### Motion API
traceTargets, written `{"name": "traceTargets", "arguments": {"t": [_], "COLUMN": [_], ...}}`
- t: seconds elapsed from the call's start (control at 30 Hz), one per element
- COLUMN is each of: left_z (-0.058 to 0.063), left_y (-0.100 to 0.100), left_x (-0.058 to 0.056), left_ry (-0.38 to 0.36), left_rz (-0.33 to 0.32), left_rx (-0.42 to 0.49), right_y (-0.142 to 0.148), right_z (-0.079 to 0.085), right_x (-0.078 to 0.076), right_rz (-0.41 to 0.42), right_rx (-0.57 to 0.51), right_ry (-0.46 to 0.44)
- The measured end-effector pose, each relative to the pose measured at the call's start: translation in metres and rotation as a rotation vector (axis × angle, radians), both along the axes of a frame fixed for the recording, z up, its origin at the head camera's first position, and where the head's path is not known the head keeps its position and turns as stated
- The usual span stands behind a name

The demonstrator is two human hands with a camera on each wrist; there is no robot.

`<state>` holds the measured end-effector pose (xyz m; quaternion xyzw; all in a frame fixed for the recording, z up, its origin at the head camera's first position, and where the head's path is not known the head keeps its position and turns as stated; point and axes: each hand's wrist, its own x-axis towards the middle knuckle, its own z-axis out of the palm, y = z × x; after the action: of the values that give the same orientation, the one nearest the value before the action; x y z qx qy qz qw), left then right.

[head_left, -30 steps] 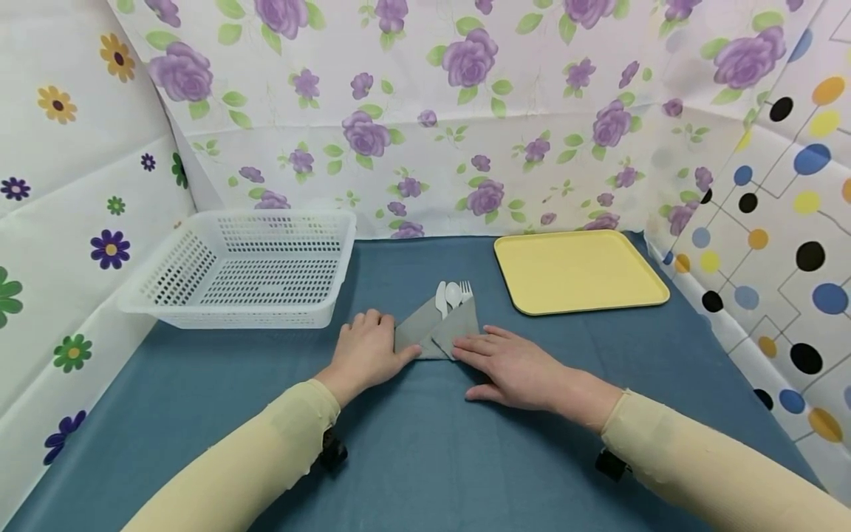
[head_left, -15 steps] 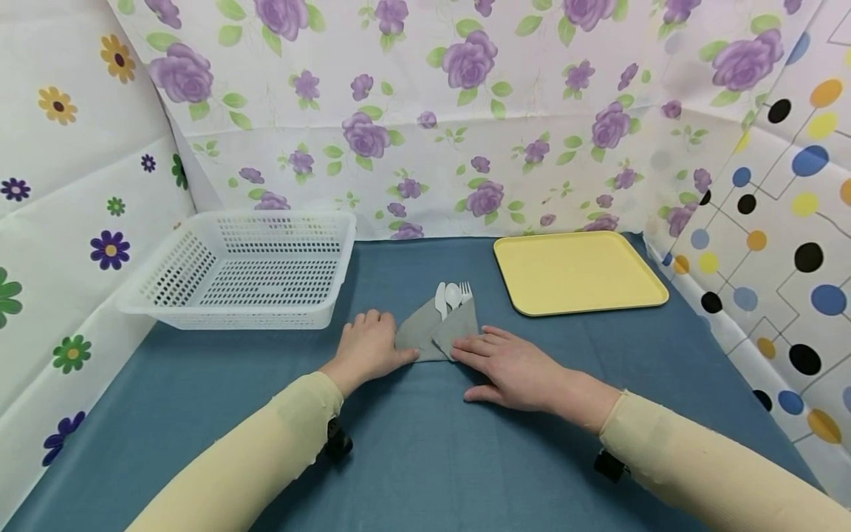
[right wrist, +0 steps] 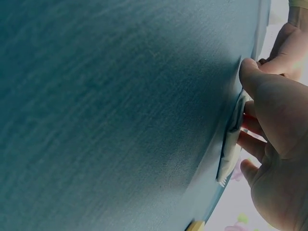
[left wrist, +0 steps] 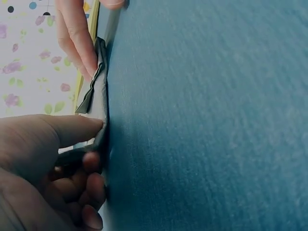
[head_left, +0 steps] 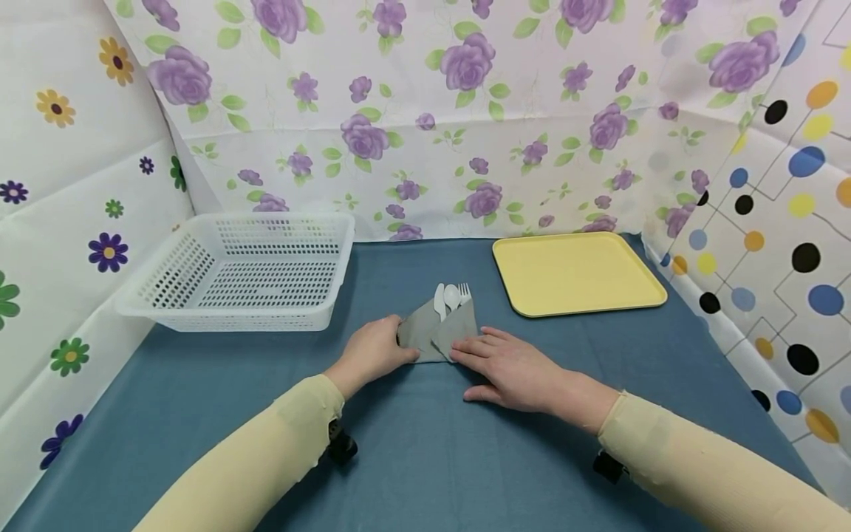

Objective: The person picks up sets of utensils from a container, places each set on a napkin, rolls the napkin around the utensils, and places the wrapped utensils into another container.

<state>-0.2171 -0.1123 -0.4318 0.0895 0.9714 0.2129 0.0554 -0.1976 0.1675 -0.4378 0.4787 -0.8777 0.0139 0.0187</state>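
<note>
A folded grey cloth napkin (head_left: 457,332) lies on the blue cloth in front of me. Out of its top poke a white knife (head_left: 439,302), a white spoon (head_left: 452,297) and a white fork (head_left: 464,292); their lower parts are hidden in the folds. At the napkin's left side my left hand (head_left: 374,350) pinches the edge, thumb on top and fingers curled beneath, as the left wrist view shows. My right hand (head_left: 515,373) rests its fairly straight fingers on the lower right flap, its thumb on the cloth.
A white perforated plastic basket (head_left: 319,318) stands at the back left. A yellow tray (head_left: 578,273) lies at the back right. Patterned sheets (head_left: 412,125) hang behind and along both sides of the blue-covered table (head_left: 425,458).
My left hand's fingers have curled under the napkin's left edge, where before they lay spread beside it. The right hand and the napkin have stayed nearly still.
</note>
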Motion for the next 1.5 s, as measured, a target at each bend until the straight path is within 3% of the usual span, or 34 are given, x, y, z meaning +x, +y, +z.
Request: {"name": "traceTargets", "arguments": {"t": [0.13, 0.23, 0.33, 0.37, 0.43, 0.57, 0.77, 1.3, 1.5], "left_z": [-0.010, -0.031, -0.043, -0.042, -0.030, 0.002, 0.010, 0.020, 0.022], "left_y": [-0.006, -0.012, -0.014, -0.013, -0.009, 0.001, 0.005, 0.024, 0.031], "left_x": [-0.006, -0.019, -0.026, -0.025, -0.018, 0.000, 0.005, 0.013, 0.015], "left_ry": [0.022, 0.054, 0.060, 0.057, 0.030, -0.076, -0.156, 0.067, 0.093], "left_rz": [-0.045, -0.081, -0.096, -0.098, -0.088, -0.030, 0.037, 0.038, 0.052], "left_rx": [0.051, 0.075, 0.115, 0.135, 0.187, 0.299, 0.385, 0.346, 0.366], "right_y": [0.000, 0.000, 0.000, 0.000, 0.000, 0.000, -0.001, 0.000, 0.000], "right_z": [0.000, 0.000, 0.000, 0.000, 0.000, -0.001, -0.002, -0.004, -0.004], "right_x": [0.000, 0.000, 0.000, 0.000, 0.001, 0.001, 0.000, 0.001, 0.001], "right_rz": [0.001, 0.004, 0.005, 0.006, 0.006, 0.006, 0.004, 0.009, 0.013], "right_rx": [0.006, 0.006, 0.005, 0.006, 0.008, 0.008, 0.010, -0.012, -0.018], "right_ry": [0.005, 0.013, 0.021, 0.025, 0.033, 0.043, 0.039, 0.070, 0.074]}}
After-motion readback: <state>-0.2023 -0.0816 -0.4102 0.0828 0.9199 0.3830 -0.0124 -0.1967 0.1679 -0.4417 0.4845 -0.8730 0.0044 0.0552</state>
